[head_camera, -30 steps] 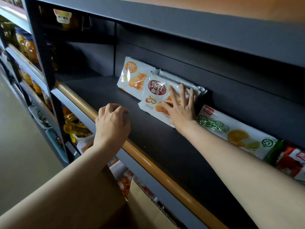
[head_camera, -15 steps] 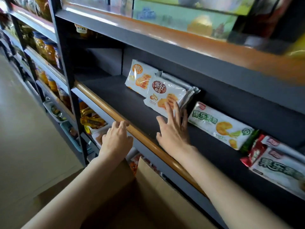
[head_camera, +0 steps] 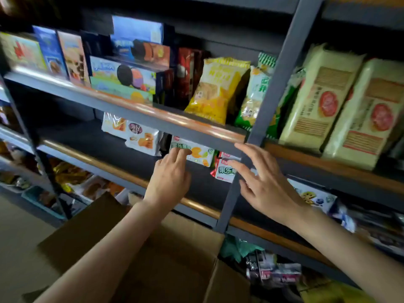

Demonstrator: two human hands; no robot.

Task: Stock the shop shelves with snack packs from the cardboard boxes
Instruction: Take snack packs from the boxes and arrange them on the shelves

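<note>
While the left hand (head_camera: 169,179) rests straight fingers on the green-lettered snack pack (head_camera: 196,152) lying on the middle shelf (head_camera: 122,149) and the right hand (head_camera: 265,185) hovers spread and empty, that light, crinkly, probably fragile pack looks best pinched by its edges.

- The single head-worn view looked forward and slightly down from close in front of the shelving unit (head_camera: 140,110), near enough for both forearms to reach in.
- A cardboard box (head_camera: 175,254) filled the lower foreground; the frame's edges bent wide-angle.
</note>
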